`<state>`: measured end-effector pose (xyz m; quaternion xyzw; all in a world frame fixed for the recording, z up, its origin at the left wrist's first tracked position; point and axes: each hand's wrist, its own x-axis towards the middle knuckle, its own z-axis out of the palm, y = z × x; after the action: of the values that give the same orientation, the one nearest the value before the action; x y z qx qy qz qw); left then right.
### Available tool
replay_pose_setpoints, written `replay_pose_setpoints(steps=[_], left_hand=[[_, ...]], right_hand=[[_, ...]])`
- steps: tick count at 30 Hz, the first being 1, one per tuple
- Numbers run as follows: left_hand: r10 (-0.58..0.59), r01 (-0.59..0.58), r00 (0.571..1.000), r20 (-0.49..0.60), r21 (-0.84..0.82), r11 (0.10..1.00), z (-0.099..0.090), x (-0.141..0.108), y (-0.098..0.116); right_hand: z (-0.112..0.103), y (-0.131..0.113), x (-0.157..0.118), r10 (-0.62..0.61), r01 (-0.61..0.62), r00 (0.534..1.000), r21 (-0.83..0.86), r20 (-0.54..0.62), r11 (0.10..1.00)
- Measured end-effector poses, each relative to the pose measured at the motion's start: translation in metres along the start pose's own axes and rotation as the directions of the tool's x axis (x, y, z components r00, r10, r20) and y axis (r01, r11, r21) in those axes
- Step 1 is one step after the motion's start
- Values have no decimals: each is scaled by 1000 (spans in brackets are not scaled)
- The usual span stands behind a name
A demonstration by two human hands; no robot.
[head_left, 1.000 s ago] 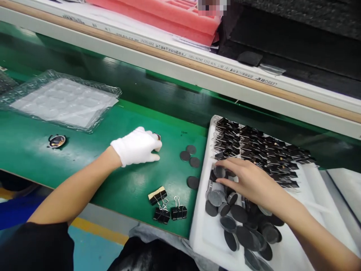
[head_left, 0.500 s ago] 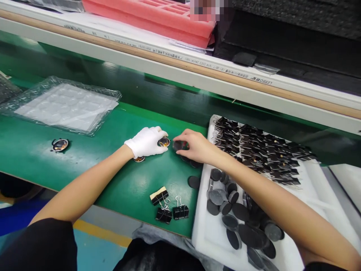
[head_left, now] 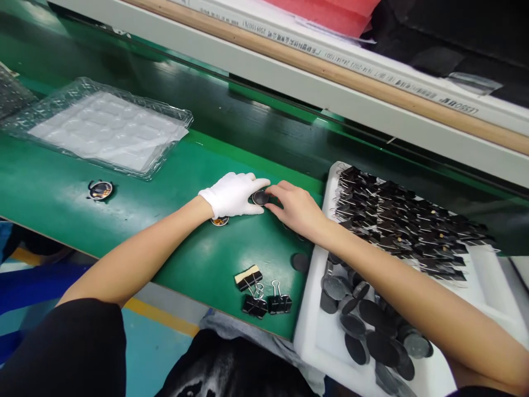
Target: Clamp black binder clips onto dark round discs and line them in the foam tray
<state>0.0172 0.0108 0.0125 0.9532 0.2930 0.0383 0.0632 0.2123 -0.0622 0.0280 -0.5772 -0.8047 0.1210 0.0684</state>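
Note:
My left hand [head_left: 235,196], in a white glove, grips a small round part with a metal rim at the middle of the green bench. Bare fingers of my right hand [head_left: 298,210] pinch the edge of a black disc [head_left: 261,198], which lies over that part and hides its inside. Under the left wrist, another round part [head_left: 220,221] with a shiny rim and gold-coloured inside peeks out. A similar one [head_left: 101,190] rests farther left. One loose black disc [head_left: 300,262] lies near the tray; more beneath my right hand are mostly hidden.
A white foam tray [head_left: 303,336] at right carries rows of black binder clips [head_left: 397,220] and a heap of black discs [head_left: 380,347]. Three binder clips [head_left: 280,303] lie near the front edge. Clear plastic packaging [head_left: 115,132] sits back left. A shelf rail [head_left: 297,58] crosses behind.
My right hand has moved left to my left hand and brought the black disc over the round part, covering its gold-coloured inside. The whole view has shifted slightly.

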Motion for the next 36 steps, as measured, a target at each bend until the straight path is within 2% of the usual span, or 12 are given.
replay_pose_setpoints(steps=[5, 7, 10, 12, 14, 18, 20, 23, 26, 29, 33, 36], left_hand=[[16, -16, 1000, 23, -31, 999, 0, -1, 0], [11, -10, 1000, 23, -27, 1000, 1, -1, 0], [-22, 21, 1000, 19, 27, 999, 2, 0, -1], [-79, 79, 997, -5, 79, 994, 2, 0, -1], [-119, 123, 992, -39, 104, 987, 1, -1, -3], [-57, 57, 998, -6, 64, 996, 0, -3, -8], [-32, 31, 999, 9, 66, 997, 1, -3, -10], [-66, 68, 998, -18, 134, 989, 2, 0, -11], [-111, 113, 994, -23, 186, 976, 2, 1, -12], [-89, 92, 996, -21, 184, 979, -2, -1, -14], [-44, 42, 999, 9, 170, 985, -5, -3, -19], [-49, 46, 999, 13, 170, 984, -5, -3, -21]], right_hand=[[-11, -27, -22, -65, 98, 989, -257, 134, 961], [-18, -40, -36, -160, 202, 963, -189, 215, 961], [-23, -61, -58, -313, 302, 867, 91, 387, 949], [-20, -72, -67, -291, 253, 851, 143, 437, 957], [-15, -81, -71, -204, 177, 867, 102, 454, 979], [-10, -89, -69, -111, 82, 877, 82, 467, 993], [-9, -88, -68, -81, 33, 886, 113, 456, 993], [-6, -79, -63, -44, -27, 919, 173, 392, 984], [-2, -61, -54, -13, -49, 958, 208, 285, 977], [0, -38, -41, 48, -77, 987, 197, 150, 977], [-2, -10, -20, 174, -167, 985, 212, -18, 963], [-2, 3, -2, 238, -217, 969, 242, -60, 946]])
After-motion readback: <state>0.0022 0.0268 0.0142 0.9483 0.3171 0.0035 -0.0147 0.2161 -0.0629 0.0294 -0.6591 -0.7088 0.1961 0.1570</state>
